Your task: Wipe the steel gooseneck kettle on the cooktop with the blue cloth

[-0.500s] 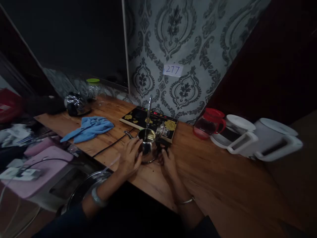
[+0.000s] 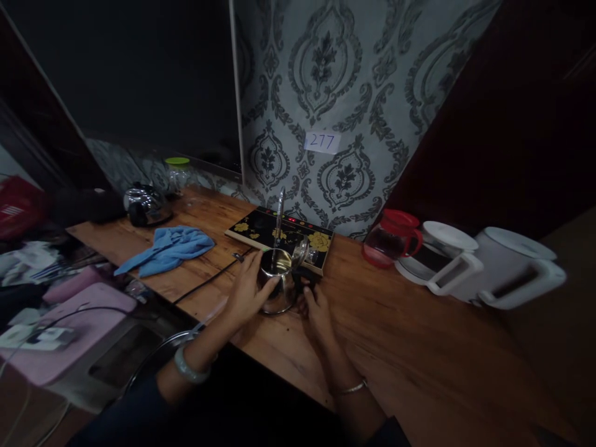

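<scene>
- Metal kettle (image 2: 279, 301): upright, mouth open, in front of flowered black panel (image 2: 261, 222); base on worktop (image 2: 395, 347) or just above, can't tell
- L hand (image 2: 244, 292): grip curved round kettle's L side, thumb nr rim; light, even pressure best, since smooth wall may slip
- R hand (image 2: 318, 307): grip closed on dark handle (image 2: 306, 276); best bearing most of wt
- Slim tube (image 2: 280, 223): end over or in mouth, unclear; level, slow handling advised, w/ rim kept off tube
- Glass lid (image 2: 302, 251): tilted up by rim; R fingers best clear
</scene>
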Action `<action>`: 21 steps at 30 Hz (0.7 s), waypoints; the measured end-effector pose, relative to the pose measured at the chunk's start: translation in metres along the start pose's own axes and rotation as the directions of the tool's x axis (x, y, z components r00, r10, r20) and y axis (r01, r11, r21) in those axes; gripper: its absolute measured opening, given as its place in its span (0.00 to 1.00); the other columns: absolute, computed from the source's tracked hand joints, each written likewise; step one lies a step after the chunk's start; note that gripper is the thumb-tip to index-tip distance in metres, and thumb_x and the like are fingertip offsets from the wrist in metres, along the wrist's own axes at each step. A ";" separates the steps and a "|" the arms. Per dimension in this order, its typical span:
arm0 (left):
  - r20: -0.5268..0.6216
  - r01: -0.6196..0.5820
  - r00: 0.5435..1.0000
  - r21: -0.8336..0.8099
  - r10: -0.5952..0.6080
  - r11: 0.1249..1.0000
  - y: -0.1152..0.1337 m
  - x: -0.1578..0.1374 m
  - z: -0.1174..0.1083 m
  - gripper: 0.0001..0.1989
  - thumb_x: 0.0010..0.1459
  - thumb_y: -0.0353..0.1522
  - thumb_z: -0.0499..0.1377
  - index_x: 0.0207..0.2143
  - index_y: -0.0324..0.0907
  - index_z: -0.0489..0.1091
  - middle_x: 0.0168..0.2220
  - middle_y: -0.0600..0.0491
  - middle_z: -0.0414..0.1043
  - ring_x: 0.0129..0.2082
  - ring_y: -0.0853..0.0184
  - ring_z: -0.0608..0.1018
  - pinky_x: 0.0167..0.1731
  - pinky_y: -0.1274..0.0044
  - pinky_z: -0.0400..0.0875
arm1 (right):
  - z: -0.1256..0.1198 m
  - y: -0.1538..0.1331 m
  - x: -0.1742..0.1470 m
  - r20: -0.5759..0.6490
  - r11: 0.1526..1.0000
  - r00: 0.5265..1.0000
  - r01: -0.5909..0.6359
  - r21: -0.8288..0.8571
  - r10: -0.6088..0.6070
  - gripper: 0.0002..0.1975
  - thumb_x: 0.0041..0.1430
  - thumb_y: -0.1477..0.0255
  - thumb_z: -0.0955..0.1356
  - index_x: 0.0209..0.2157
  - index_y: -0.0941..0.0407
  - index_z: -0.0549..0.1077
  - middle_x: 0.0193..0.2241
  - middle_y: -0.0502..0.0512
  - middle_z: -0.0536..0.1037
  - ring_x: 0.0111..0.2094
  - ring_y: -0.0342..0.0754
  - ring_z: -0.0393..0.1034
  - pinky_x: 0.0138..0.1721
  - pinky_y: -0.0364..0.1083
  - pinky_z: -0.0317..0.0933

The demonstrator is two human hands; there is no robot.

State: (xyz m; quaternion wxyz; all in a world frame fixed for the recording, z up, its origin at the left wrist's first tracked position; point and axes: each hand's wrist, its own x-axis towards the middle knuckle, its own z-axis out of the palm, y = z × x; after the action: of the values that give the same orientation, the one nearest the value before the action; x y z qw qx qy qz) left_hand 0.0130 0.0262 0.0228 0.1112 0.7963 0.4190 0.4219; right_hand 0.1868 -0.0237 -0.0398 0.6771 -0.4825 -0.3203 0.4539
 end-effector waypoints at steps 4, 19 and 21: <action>0.010 0.051 0.999 -0.064 -0.051 0.997 -0.010 0.016 0.006 0.36 0.55 0.46 0.61 0.61 0.37 0.61 0.58 0.39 0.66 0.59 0.51 0.69 0.59 0.59 0.65 | 0.000 0.000 0.001 -0.007 0.999 1.000 0.008 -0.036 -0.008 0.25 0.50 0.52 0.71 0.41 0.57 0.73 0.18 0.44 0.68 0.16 0.38 0.57 0.16 0.38 0.48; 0.194 0.171 0.973 -0.256 -0.123 0.951 -0.021 0.039 0.006 0.40 0.46 0.48 0.67 0.58 0.37 0.64 0.55 0.40 0.71 0.54 0.52 0.74 0.56 0.60 0.68 | -0.001 0.002 0.002 0.006 0.999 1.000 0.015 -0.037 -0.015 0.27 0.49 0.50 0.71 0.41 0.57 0.73 0.17 0.43 0.68 0.15 0.38 0.57 0.17 0.38 0.49; 0.174 0.162 0.977 -0.256 -0.119 0.953 -0.019 0.037 0.007 0.39 0.46 0.48 0.67 0.57 0.38 0.64 0.55 0.41 0.70 0.55 0.52 0.74 0.56 0.60 0.68 | 0.000 0.003 0.003 0.001 1.000 1.000 0.004 -0.027 -0.004 0.27 0.49 0.50 0.71 0.42 0.57 0.73 0.17 0.43 0.68 0.15 0.38 0.57 0.17 0.38 0.49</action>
State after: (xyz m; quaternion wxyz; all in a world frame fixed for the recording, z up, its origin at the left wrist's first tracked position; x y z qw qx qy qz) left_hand 0.0183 0.0676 0.0291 0.2807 0.7727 0.4034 0.4019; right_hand 0.1874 -0.0211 -0.0425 0.6713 -0.4907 -0.3275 0.4486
